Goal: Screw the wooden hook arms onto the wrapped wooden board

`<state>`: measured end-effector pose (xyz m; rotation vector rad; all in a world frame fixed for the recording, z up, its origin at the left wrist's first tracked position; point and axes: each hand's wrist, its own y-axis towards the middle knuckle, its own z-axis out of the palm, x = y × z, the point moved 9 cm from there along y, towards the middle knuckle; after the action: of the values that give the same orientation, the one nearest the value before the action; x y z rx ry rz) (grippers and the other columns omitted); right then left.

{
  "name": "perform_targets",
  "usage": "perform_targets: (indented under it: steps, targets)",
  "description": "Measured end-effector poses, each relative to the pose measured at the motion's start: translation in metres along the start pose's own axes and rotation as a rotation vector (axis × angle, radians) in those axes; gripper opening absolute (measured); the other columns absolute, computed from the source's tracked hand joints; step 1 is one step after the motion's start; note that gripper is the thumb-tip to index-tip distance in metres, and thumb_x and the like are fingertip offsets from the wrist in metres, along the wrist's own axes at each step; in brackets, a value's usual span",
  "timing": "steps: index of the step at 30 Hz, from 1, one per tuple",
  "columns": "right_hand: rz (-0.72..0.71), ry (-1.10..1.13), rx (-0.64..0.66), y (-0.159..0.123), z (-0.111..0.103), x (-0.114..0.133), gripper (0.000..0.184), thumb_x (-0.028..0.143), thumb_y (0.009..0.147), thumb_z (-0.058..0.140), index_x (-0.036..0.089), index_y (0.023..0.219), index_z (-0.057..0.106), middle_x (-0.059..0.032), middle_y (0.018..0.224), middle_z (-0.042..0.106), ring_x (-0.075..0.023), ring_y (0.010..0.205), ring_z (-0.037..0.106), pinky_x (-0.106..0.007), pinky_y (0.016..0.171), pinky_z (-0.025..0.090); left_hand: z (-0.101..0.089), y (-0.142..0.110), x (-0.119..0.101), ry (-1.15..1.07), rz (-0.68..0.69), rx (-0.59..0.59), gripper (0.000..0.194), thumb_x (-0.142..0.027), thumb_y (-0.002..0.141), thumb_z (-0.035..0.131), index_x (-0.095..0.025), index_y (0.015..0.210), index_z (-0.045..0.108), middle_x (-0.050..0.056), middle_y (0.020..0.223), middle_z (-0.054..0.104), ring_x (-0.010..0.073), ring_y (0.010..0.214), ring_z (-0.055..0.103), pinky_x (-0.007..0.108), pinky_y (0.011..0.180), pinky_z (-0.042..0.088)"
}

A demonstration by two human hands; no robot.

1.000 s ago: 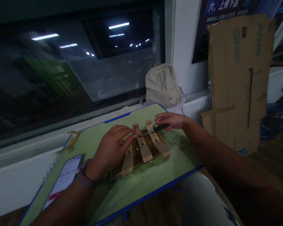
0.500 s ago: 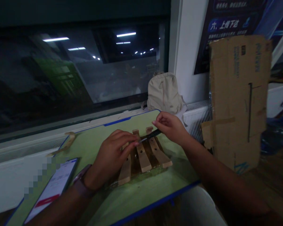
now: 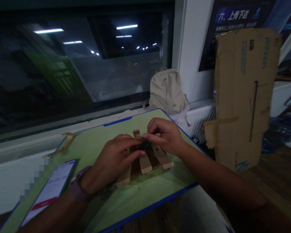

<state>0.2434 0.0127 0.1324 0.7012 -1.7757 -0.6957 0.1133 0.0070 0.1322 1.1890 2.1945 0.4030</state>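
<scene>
My left hand [image 3: 115,155] reaches in from the left, thumb and fingers pinching one end of a slim black tool [image 3: 145,145]. At the tool's upper end, the closed fingers of my right hand [image 3: 167,133] grip it too. Fingers cover much of the tool, so its exact kind is unclear. Below the hands lie a middle wooden piece [image 3: 145,164], a right wooden piece [image 3: 164,158] with a dark hole, and a left wooden piece [image 3: 124,178] partly behind my left hand. A shiny brown sheet [image 3: 135,166] is under them.
The green tabletop [image 3: 150,191] has a blue edge. A tablet-like panel [image 3: 49,191] lies at its left, near a curved wooden piece [image 3: 67,142]. Beyond are a beige backpack [image 3: 167,92], a white radiator [image 3: 200,118] and a tall cardboard sheet [image 3: 242,97].
My right hand has moved left and closer to my left hand. The black tool, earlier showing a long handle and silvery tip, is now mostly covered by fingers. The view has shifted slightly.
</scene>
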Motion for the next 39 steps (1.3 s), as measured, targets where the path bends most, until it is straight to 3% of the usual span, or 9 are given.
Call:
perform_targets:
  steps: [4, 6, 9, 12, 19, 25, 39]
  targets:
    - [-0.142, 0.121, 0.021, -0.001, -0.001, 0.009, 0.022, 0.042, 0.084, 0.067, 0.023, 0.078, 0.058, -0.0017, 0.080, 0.058, -0.0147, 0.076, 0.057, -0.029, 0.065, 0.047, -0.002, -0.002, 0.025, -0.165, -0.216, -0.004, 0.025, -0.032, 0.080, 0.070, -0.024, 0.103, 0.073, 0.003, 0.092, 0.076, 0.0192, 0.083, 0.071, 0.031, 0.074, 0.058]
    - [-0.166, 0.069, -0.046, -0.001, -0.010, 0.005, 0.021, 0.040, 0.092, 0.056, 0.022, 0.081, 0.058, -0.0026, 0.080, 0.058, -0.0156, 0.078, 0.057, -0.031, 0.069, 0.047, -0.007, -0.003, 0.034, -0.283, -0.263, -0.047, 0.033, -0.032, 0.080, 0.071, -0.022, 0.112, 0.069, 0.005, 0.095, 0.075, 0.0194, 0.085, 0.071, 0.032, 0.077, 0.059]
    - [-0.100, -0.054, -0.216, -0.004, -0.033, -0.015, 0.030, 0.039, 0.099, 0.043, 0.022, 0.078, 0.057, -0.0015, 0.073, 0.056, -0.0151, 0.072, 0.055, -0.032, 0.069, 0.045, -0.021, -0.004, 0.042, -0.416, -0.262, -0.125, 0.050, -0.029, 0.080, 0.070, -0.019, 0.128, 0.057, 0.009, 0.108, 0.072, 0.0198, 0.094, 0.070, 0.036, 0.087, 0.057]
    - [0.017, -0.175, -0.288, -0.005, -0.049, -0.042, 0.040, 0.049, 0.098, 0.039, 0.022, 0.074, 0.055, -0.0007, 0.068, 0.053, -0.0151, 0.066, 0.054, -0.032, 0.066, 0.044, -0.034, -0.004, 0.044, -0.384, -0.250, -0.131, 0.070, -0.027, 0.080, 0.069, -0.024, 0.144, 0.039, 0.009, 0.111, 0.069, 0.0200, 0.095, 0.070, 0.036, 0.085, 0.058]
    - [0.214, -0.367, -0.332, -0.006, -0.068, -0.088, 0.053, 0.064, 0.094, 0.031, 0.022, 0.073, 0.055, 0.0001, 0.058, 0.050, -0.0160, 0.060, 0.052, -0.030, 0.063, 0.042, -0.048, -0.003, 0.042, 0.023, -0.228, -0.093, 0.038, -0.033, 0.083, 0.065, -0.023, 0.120, 0.061, 0.002, 0.084, 0.071, 0.0158, 0.067, 0.067, 0.027, 0.064, 0.054]
    - [0.251, -0.397, -0.280, -0.008, -0.064, -0.101, 0.055, 0.066, 0.093, 0.030, 0.022, 0.071, 0.055, -0.0003, 0.057, 0.049, -0.0165, 0.059, 0.052, -0.029, 0.059, 0.040, -0.054, -0.003, 0.041, 0.072, -0.233, -0.133, 0.034, -0.037, 0.085, 0.062, -0.023, 0.116, 0.064, 0.002, 0.080, 0.073, 0.0176, 0.068, 0.069, 0.027, 0.065, 0.052]
    - [0.295, -0.390, -0.255, -0.008, -0.065, -0.110, 0.058, 0.071, 0.089, 0.032, 0.021, 0.069, 0.055, 0.0014, 0.053, 0.048, -0.0153, 0.054, 0.050, -0.029, 0.056, 0.038, -0.046, -0.005, 0.046, 0.073, -0.268, -0.133, 0.029, -0.032, 0.085, 0.063, -0.025, 0.113, 0.063, -0.001, 0.078, 0.073, 0.0180, 0.068, 0.070, 0.027, 0.066, 0.051]
